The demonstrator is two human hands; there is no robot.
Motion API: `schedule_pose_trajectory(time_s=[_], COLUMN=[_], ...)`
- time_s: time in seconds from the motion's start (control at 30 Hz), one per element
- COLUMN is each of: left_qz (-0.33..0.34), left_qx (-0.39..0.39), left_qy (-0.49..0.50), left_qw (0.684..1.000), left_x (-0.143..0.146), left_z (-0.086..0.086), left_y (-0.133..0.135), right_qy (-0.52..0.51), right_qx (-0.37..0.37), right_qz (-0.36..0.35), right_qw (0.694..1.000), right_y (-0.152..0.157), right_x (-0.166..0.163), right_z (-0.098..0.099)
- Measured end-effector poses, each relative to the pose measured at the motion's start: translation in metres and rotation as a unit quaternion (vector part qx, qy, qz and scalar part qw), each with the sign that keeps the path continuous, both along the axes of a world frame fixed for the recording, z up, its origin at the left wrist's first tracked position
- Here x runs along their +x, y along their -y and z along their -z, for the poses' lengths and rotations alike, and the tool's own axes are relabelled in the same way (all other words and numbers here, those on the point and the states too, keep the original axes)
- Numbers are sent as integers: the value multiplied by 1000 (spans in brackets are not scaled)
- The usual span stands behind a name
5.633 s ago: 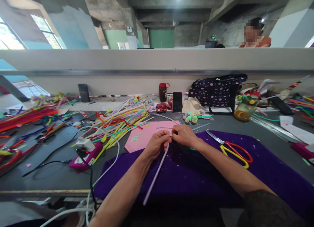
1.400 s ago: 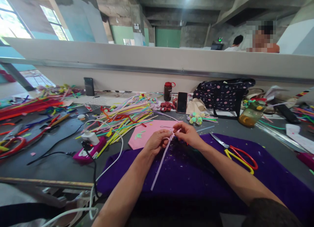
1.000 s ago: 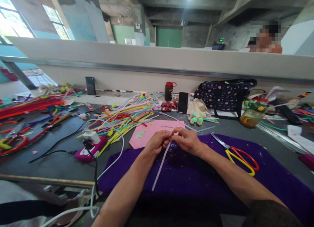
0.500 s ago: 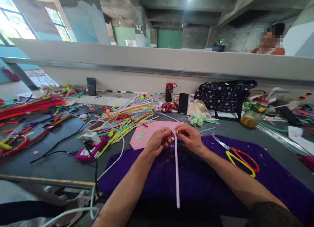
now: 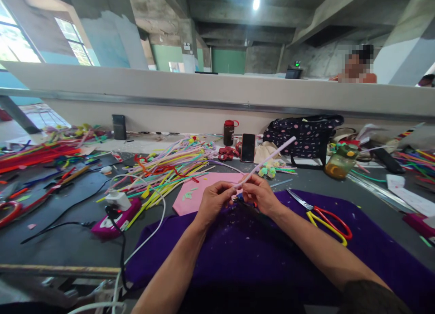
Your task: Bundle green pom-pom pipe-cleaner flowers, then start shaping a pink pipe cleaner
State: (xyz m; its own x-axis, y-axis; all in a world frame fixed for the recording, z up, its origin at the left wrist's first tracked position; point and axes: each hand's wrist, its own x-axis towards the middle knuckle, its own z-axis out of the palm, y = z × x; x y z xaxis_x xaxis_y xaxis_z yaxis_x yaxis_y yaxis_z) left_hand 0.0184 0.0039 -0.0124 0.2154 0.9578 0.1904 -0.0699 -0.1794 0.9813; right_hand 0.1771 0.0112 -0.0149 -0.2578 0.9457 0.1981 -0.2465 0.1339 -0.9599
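Note:
My left hand [image 5: 212, 200] and my right hand [image 5: 260, 195] meet over a purple cloth [image 5: 272, 250], fingers pinched together. Between them they grip one end of a pale lilac pipe cleaner [image 5: 268, 159], whose free length sticks up and away to the right. A small dark piece sits between the fingertips, too small to name. A pink foam sheet [image 5: 197, 194] lies just beyond my left hand.
Scissors with red and yellow handles [image 5: 322, 212] lie on the cloth to the right. A heap of coloured pipe cleaners [image 5: 163, 166] spreads left of centre. A charger on a magenta holder [image 5: 113, 210], a phone [image 5: 248, 147], a bottle [image 5: 229, 132] and a dotted bag [image 5: 304, 132] stand around.
The pipe cleaner's free end hung down toward me half a second ago; it has swung up and now points away to the right. Both hands stayed together over the cloth.

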Motion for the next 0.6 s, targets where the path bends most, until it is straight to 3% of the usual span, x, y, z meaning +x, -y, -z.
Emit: schedule_pose_trajectory(time_s=[0.13,0.37,0.47,0.6], left_qz=[-12,-20,-22,-29], left_qx=[5,3,-33,-69], left_qy=[-27,-46,-25,-18], left_qw=[1000,999,999,997], left_x=[0,2,2,1], left_z=[-3,3,7,9], left_y=[0,-3,-6,-10], right_qy=[23,98,163,273], right_qx=[26,98,181,309], right_qz=[17,133,161,180], right_qw=[999,981,956,893], right_y=[-4,-6,-6,-4], right_x=[2,2,2,5], right_z=[-1,-1,-1,-1])
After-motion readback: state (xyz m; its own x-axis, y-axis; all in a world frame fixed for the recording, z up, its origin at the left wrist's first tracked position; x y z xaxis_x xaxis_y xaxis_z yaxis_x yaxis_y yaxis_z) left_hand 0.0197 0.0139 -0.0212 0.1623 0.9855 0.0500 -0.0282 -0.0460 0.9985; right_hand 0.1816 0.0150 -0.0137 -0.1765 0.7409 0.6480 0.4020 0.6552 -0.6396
